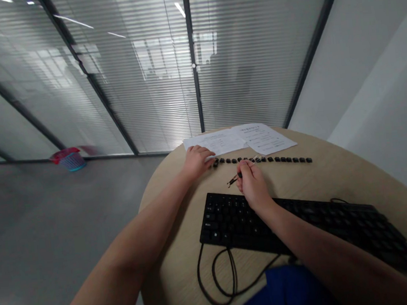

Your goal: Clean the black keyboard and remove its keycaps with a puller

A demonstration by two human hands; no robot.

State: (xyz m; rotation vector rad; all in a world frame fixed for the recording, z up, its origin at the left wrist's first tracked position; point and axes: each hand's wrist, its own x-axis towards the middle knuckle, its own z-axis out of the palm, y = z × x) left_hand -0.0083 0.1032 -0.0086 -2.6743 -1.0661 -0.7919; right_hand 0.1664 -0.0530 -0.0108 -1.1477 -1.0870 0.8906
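My left hand rests at the left end of a row of small black keycaps, its fingers stretched out and the thumb beside the end keycaps. In my right hand is a thin keycap puller, gripped in closed fingers, with its dark wire prongs pointing left. That hand is just above the far edge of a black keyboard. My right forearm crosses over the keyboard and hides part of its keys.
Two printed sheets of paper lie behind the row on the round wooden table. A looped black cable and blue cloth are at the near side. A red and blue basket stands on the floor by the glass wall.
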